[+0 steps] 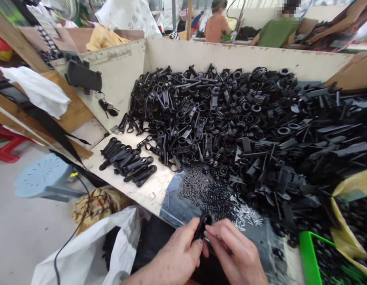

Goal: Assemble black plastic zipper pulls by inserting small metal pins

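Clock read from the black part point(199, 232), 12 straight ahead. Part sits between both hands, over the near edge of the bench point(152, 194), ring end up and tilted away.

Left hand point(177, 252): closed round the part, thumb on the near side, fingers behind. Right hand point(238, 249): fingertips bunched together against the part's 3 o'clock side; whether they pinch it or a tiny piece, cannot tell.

Just past the hands, on a dark mat point(175, 204): grey bits point(195, 184) at 12, black beads point(220, 198) at 1, silver pins point(247, 215) between 2 and 3. Large heap point(201, 122) of black pieces beyond, 12 round to 2. Handles point(134, 168) laid side by side at 10. White sack point(82, 257) at 9. Green tray point(305, 247) between 3 and 4, black pieces inside.
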The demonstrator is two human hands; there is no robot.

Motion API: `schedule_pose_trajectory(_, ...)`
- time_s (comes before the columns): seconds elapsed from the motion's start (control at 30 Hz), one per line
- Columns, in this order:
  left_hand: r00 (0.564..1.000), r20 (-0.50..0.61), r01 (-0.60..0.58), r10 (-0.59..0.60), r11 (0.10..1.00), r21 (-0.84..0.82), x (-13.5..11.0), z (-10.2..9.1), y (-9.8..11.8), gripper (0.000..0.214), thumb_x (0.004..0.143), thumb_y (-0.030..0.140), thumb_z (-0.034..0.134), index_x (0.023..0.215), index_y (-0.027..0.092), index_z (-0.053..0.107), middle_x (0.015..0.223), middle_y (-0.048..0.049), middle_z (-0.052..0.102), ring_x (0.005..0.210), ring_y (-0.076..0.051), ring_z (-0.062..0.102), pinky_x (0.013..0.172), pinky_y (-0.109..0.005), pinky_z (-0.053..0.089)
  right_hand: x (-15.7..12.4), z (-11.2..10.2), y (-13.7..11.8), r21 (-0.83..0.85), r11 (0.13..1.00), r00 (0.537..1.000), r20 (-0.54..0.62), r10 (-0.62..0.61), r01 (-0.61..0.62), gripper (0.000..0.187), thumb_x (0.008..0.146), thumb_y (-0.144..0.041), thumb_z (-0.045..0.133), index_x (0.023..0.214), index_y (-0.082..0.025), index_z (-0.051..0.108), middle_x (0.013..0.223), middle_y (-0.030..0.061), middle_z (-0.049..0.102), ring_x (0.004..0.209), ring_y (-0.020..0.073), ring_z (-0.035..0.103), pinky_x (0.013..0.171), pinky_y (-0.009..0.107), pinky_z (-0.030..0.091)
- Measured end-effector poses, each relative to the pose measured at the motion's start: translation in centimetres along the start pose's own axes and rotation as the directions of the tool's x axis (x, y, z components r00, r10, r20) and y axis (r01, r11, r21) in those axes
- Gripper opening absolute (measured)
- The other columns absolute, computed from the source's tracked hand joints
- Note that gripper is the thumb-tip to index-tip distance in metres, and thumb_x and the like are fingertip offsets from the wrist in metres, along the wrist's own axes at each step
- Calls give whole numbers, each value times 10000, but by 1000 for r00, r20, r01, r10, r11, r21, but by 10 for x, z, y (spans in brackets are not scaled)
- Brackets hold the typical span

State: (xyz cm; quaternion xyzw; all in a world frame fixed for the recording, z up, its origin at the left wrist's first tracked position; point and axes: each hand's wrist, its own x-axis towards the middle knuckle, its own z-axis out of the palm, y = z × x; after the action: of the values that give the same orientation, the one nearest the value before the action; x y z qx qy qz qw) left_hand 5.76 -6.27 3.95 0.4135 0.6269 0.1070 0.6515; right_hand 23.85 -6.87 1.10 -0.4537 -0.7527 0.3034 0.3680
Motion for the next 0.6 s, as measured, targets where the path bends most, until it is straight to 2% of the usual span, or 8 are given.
schedule_pose_trajectory(0.1,998,7,-69,69,992,106,-4,-2,6,348,936,271,496,1211,193,696,894,-43,663,770,-204,640,804,-314,475,-4,2,1,-21,1000,1000,6,-17,17,184,1044,-118,503,1007,-237,638,866,22,637,723,140,671,676,213,535)
schedule_pose_trajectory(0.2,985,-20,-170,174,976,134,-1,-3,1,274,945,326,498,1031,218,734,891,-49,703,825,-226,641,807,-311,461,-5,2,-1,-40,998,999,-4,-44,44,188,1036,-104,507,1084,-232,636,868,32,653,733,148,683,676,212,551)
schedule_pose_trajectory(0.3,948,-45,-306,315,940,148,5,-5,-5,235,953,331,524,1008,233,730,961,-44,741,935,-236,648,856,-295,443,-4,3,-3,-71,995,997,-11,-76,75,196,1032,-118,506,1124,-225,642,853,38,671,719,153,696,653,209,561)
schedule_pose_trajectory(0.37,925,-30,-373,379,920,121,10,-7,-8,216,962,301,525,1002,229,724,972,-33,746,937,-223,654,843,-272,445,-3,5,-4,-100,990,995,-12,-104,102,224,1034,-129,486,1151,-223,652,835,38,682,697,157,703,639,211,568)
schedule_pose_trajectory(0.47,905,-31,-421,424,905,59,16,-9,-11,219,983,290,504,947,210,704,882,-19,728,866,-200,658,783,-247,449,-1,7,-2,-154,980,992,13,-127,127,279,1043,-146,453,1220,-217,657,831,43,694,684,164,714,625,216,581)
schedule_pose_trajectory(0.6,900,-25,-435,436,899,44,21,-10,-14,240,1010,326,469,931,194,652,692,24,630,690,-158,605,687,-236,418,0,3,-3,-174,978,992,68,-106,117,323,1081,-209,406,1317,-225,625,841,43,701,694,162,724,634,212,598)
